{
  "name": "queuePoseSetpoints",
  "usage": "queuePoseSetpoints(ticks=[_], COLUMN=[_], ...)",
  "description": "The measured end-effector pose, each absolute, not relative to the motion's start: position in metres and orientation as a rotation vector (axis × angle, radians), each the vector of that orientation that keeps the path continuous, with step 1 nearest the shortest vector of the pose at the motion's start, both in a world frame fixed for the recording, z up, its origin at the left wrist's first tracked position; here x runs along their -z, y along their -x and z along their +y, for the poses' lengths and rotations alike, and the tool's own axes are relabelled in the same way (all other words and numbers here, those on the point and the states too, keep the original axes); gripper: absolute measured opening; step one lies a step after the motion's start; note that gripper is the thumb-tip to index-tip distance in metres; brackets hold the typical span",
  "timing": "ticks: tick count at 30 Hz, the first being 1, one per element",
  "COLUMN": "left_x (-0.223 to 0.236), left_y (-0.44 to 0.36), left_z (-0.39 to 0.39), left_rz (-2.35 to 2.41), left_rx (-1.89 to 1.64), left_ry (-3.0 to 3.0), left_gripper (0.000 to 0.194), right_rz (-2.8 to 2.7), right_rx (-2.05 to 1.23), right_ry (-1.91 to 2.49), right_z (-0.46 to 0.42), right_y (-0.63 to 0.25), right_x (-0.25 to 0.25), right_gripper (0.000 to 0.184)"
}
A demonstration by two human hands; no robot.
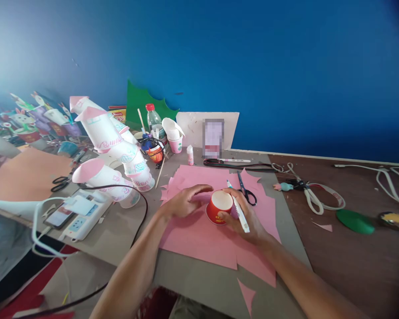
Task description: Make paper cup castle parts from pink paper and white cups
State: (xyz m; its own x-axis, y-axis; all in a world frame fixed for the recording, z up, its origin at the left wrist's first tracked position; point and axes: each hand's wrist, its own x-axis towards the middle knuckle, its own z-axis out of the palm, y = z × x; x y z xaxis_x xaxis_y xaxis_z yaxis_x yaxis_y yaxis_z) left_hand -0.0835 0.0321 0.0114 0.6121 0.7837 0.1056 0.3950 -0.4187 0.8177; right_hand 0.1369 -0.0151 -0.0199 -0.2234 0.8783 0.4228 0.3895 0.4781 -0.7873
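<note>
A red paper cup (216,210) stands upside down on sheets of pink paper (199,246), its pale base facing up. My right hand (249,217) grips the cup's right side, thumb at the front and fingers near the top edge. A white marker (240,216) is tucked in that same hand, its blue tip pointing away from me. Left of the cup, my left hand (188,201) curves with its fingers apart, holding nothing; whether its fingertips touch the cup I cannot tell. Dark-handled scissors (248,192) lie on the pink paper just beyond my right hand.
Decorated white paper-cup towers (119,155) lean at the left, near a power strip (83,217) with cables. Behind stand a small glue bottle (190,156), a pink cup (175,144) and a red-capped bottle (153,117). A lanyard (314,201) and green cut-out (355,221) lie at right.
</note>
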Motion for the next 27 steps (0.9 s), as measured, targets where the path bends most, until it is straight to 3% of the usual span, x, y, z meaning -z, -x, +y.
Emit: queuePoseSetpoints(ticks=[13, 27], left_x=[0.012, 0.016], left_y=[0.089, 0.090], left_z=[0.031, 0.034], left_rz=[1.143, 1.136], left_rx=[-0.460, -0.421], left_ry=[-2.360, -2.370], left_gripper=[0.030, 0.033], right_rz=[-1.844, -1.710], right_rx=[-0.607, -0.503], right_ry=[1.135, 1.185], right_z=[-0.016, -0.018], right_y=[-0.142, -0.144], right_x=[0.028, 0.023], right_gripper=[0.050, 0.050])
